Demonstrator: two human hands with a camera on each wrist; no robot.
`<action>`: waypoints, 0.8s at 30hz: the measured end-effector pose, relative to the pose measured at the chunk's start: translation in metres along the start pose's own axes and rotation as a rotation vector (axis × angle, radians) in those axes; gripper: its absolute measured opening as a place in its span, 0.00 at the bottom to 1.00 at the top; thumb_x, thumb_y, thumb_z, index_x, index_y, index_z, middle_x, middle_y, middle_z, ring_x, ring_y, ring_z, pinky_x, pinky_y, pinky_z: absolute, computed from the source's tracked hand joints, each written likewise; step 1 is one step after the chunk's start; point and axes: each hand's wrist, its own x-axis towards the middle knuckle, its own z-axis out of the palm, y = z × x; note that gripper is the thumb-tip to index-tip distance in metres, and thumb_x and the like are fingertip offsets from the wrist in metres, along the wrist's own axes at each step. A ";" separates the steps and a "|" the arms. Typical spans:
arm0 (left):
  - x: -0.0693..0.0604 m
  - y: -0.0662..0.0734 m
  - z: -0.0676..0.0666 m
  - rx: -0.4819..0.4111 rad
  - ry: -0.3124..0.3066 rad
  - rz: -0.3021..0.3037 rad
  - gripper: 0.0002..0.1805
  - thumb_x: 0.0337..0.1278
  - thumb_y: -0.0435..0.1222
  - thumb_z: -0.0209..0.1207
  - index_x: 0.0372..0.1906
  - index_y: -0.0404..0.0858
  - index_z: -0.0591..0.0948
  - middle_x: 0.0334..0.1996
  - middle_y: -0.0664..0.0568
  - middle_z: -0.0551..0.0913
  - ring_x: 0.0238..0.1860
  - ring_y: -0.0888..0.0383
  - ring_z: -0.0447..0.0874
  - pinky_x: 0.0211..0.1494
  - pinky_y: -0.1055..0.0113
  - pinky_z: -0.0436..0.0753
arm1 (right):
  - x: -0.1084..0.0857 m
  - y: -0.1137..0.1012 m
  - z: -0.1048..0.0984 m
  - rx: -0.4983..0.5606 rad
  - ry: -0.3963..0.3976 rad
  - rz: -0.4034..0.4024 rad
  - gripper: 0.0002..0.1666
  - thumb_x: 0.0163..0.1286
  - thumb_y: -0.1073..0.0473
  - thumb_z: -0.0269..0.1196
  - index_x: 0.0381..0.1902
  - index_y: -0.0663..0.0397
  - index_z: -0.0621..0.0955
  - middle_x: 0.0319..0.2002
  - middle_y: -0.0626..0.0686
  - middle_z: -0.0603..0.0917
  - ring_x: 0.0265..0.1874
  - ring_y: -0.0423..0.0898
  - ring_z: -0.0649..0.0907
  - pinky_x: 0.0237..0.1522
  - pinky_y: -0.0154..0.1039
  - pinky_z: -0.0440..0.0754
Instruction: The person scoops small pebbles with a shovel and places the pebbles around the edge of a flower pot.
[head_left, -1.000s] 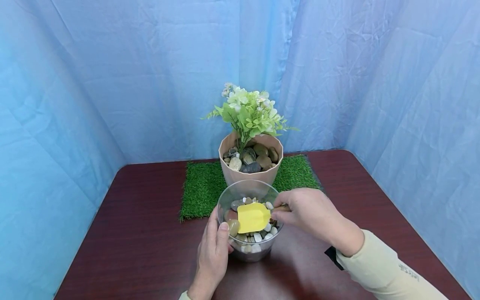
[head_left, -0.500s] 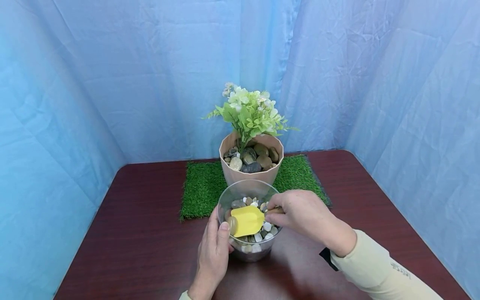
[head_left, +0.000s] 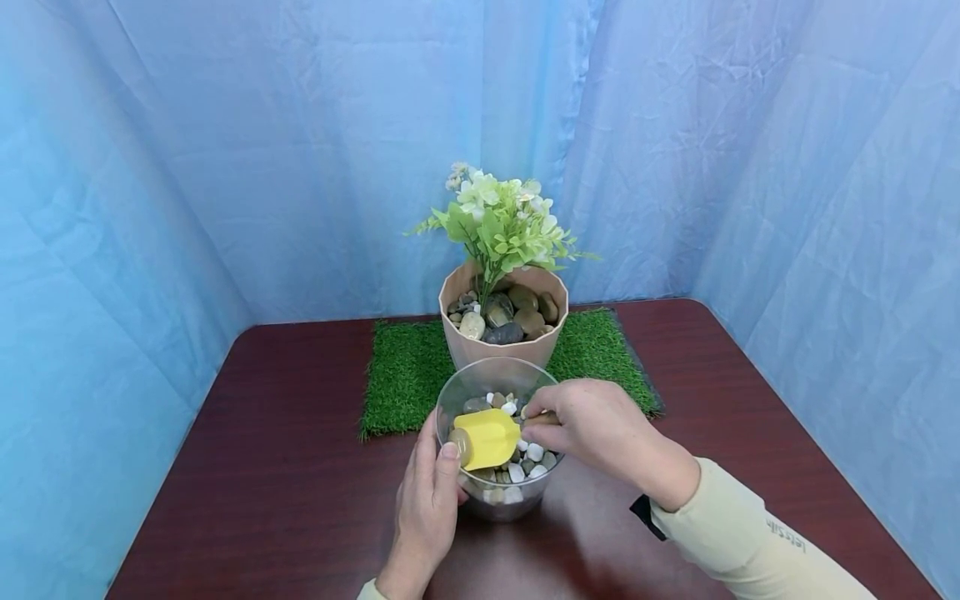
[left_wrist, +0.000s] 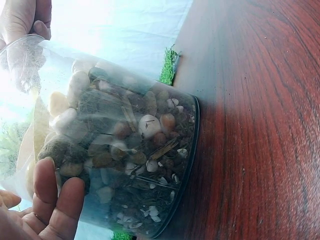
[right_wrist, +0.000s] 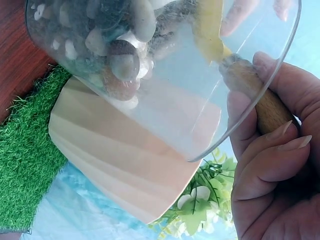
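Observation:
A yellow scoop (head_left: 487, 439) with a wooden handle (right_wrist: 272, 107) lies inside the clear pot (head_left: 498, 505). My right hand (head_left: 600, 429) grips that handle at the pot's right rim. Against the scoop's left edge sits a smooth tan stone (head_left: 459, 447). My left hand (head_left: 427, 508) holds the pot's left side, thumb by the rim; in the left wrist view, fingers (left_wrist: 46, 187) touch the clear wall. White and brown pebbles (left_wrist: 150, 126) fill the lower part of the pot, over darker bits at the bottom. The blade hides some of the stones.
Just behind the clear pot stands a beige planter (head_left: 502, 354) holding large stones (head_left: 504, 333) and a leafy plant with white flowers (head_left: 498, 221). It rests on a green turf mat (head_left: 405, 379). Blue curtains (head_left: 337, 167) surround the dark red table (head_left: 285, 467).
My right hand has moved left with the scoop, whose blade has slid towards the pot's left wall. The tan stone has shifted left against it. My left hand has stayed in place.

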 end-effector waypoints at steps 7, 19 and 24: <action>0.000 0.000 0.000 -0.012 -0.005 -0.014 0.29 0.84 0.45 0.46 0.82 0.54 0.61 0.61 0.46 0.80 0.23 0.60 0.81 0.32 0.69 0.80 | 0.000 0.003 0.001 0.052 -0.031 0.047 0.05 0.67 0.48 0.73 0.40 0.35 0.91 0.35 0.31 0.89 0.35 0.30 0.86 0.39 0.38 0.85; 0.001 0.000 0.001 -0.014 -0.005 -0.019 0.29 0.84 0.44 0.46 0.82 0.46 0.62 0.65 0.44 0.78 0.24 0.60 0.81 0.34 0.68 0.80 | 0.002 0.006 0.007 0.107 0.007 0.076 0.06 0.66 0.48 0.74 0.39 0.37 0.91 0.33 0.32 0.88 0.34 0.30 0.86 0.38 0.37 0.84; 0.001 0.000 0.001 -0.003 -0.001 -0.012 0.29 0.84 0.44 0.46 0.82 0.47 0.62 0.65 0.44 0.78 0.23 0.60 0.81 0.35 0.68 0.79 | 0.000 0.007 0.006 0.163 -0.009 0.123 0.04 0.67 0.47 0.73 0.39 0.35 0.91 0.33 0.31 0.88 0.34 0.29 0.85 0.39 0.36 0.83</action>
